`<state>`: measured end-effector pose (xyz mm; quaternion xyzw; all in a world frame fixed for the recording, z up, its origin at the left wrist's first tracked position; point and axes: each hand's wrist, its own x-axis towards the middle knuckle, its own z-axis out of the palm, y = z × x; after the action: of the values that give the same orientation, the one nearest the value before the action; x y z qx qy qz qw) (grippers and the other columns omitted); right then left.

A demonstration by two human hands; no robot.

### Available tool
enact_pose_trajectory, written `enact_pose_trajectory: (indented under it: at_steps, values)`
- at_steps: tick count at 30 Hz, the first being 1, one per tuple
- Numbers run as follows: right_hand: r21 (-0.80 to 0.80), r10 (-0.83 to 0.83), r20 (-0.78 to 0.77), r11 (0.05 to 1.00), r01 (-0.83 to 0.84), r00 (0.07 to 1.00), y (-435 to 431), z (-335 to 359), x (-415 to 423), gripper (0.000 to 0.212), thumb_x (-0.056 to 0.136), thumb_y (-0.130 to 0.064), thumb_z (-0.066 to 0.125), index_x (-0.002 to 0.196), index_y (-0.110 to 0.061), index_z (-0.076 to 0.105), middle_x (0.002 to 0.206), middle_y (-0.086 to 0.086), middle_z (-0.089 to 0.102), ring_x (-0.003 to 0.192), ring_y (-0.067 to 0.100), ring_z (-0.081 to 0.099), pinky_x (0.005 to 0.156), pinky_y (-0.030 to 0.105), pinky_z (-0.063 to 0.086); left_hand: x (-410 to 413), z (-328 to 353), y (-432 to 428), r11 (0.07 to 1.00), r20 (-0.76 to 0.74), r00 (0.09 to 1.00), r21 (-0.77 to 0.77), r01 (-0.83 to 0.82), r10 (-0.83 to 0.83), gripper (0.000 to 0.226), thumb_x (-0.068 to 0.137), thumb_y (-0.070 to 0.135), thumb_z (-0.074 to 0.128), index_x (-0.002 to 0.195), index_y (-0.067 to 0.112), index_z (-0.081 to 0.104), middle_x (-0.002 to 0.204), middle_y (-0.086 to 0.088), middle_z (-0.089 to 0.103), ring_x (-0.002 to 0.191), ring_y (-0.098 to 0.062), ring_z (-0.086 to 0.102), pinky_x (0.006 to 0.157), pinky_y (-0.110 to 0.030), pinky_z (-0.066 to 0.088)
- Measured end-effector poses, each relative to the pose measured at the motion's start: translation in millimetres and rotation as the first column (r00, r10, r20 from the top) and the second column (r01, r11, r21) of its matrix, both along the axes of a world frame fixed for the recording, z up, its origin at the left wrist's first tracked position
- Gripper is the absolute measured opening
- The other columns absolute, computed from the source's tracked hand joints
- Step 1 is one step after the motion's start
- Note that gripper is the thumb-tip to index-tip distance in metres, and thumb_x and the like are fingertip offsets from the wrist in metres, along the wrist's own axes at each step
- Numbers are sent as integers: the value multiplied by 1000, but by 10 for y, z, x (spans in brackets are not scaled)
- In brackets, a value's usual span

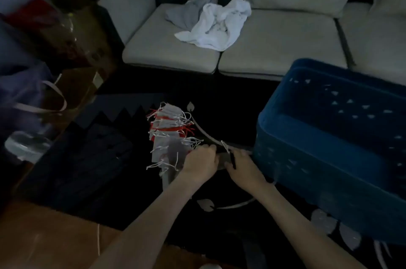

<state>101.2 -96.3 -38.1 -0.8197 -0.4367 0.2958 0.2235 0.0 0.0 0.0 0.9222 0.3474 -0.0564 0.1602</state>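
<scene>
On the dark rug, a row of small grey pouches [170, 130] with white and red drawstrings lies in front of me. My left hand [201, 163] and my right hand [242, 164] both grip one more grey pouch [224, 160] between them, just right of the row's near end. A white string [225, 144] sticks up from that pouch. The room is dim, so the finger positions are hard to make out.
A blue perforated laundry basket [329, 136] stands right beside my right hand. A grey sofa [274, 37] behind holds a white towel [219, 24] and grey cloth [193, 9]. Bags [28, 92] and a box crowd the left. Dark folded clothing [87, 163] lies left of the pouches.
</scene>
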Motion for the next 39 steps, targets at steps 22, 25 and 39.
enact_pose_trajectory:
  at_steps: [22, 25, 39]
  values:
    - [314, -77, 440, 947, -73, 895, 190, -520, -95, 49, 89, -4, 48, 136, -14, 39, 123, 10, 42, 114, 23, 38, 93, 28, 34, 510, -674, 209, 971, 158, 961, 40, -236, 227, 51, 103, 36, 26, 108, 2, 63, 112, -21, 64, 107, -36, 58, 82, -35, 41]
    - [301, -86, 457, 951, -63, 885, 173, -519, -101, 50, 90, -8, 48, 138, -14, 35, 127, 10, 41, 118, 24, 37, 97, 31, 35, 485, -702, 200, 971, 185, 955, 16, -238, 231, 59, 103, 43, 21, 107, 3, 64, 110, -21, 64, 106, -36, 58, 79, -34, 37]
    - [495, -181, -266, 817, 295, 947, -88, -386, -120, 18, 96, -3, 44, 104, -15, 55, 94, -7, 58, 87, 5, 53, 70, 9, 42, 176, -527, -104, 829, 380, 797, -500, -251, 470, 36, 98, 31, 43, 79, 11, 65, 67, -4, 59, 73, -24, 56, 68, -33, 41]
